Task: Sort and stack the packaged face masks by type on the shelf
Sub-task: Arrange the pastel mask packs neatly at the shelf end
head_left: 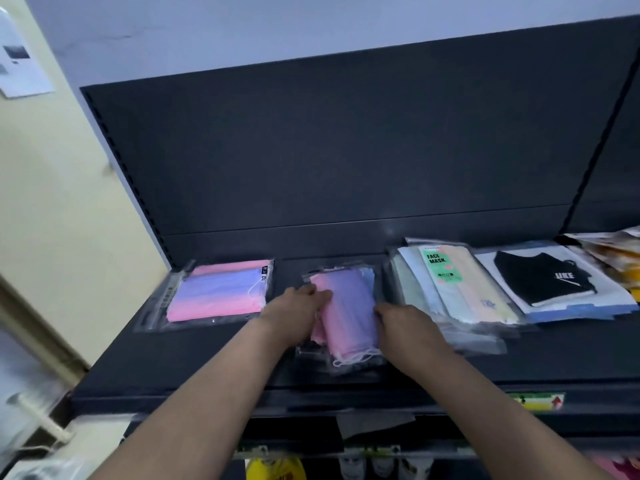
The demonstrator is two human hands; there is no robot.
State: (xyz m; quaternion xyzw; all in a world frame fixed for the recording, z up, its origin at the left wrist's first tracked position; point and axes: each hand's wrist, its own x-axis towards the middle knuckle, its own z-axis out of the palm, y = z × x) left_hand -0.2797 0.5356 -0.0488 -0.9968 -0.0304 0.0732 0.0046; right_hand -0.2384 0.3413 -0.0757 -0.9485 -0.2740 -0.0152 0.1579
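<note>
- A clear plastic pack of pink-and-lilac pleated masks (349,306) lay on the dark shelf board (207,362), directly between the two hands. Its long axis ran away from the person.
- The left hand (298,315) rested fairly straight fingers across the pack's left edge, not curled round it.
- The right hand (405,323) sat knuckles-up against the pack's right edge. Its fingertips were hidden, so its hold could not be told.
- A matching flat pink-and-lilac stack (218,292) lay outward of the left hand, long axis crosswise. The left hand was the nearer.
- Layers under the middle pack were blurred, their count unclear.
</note>
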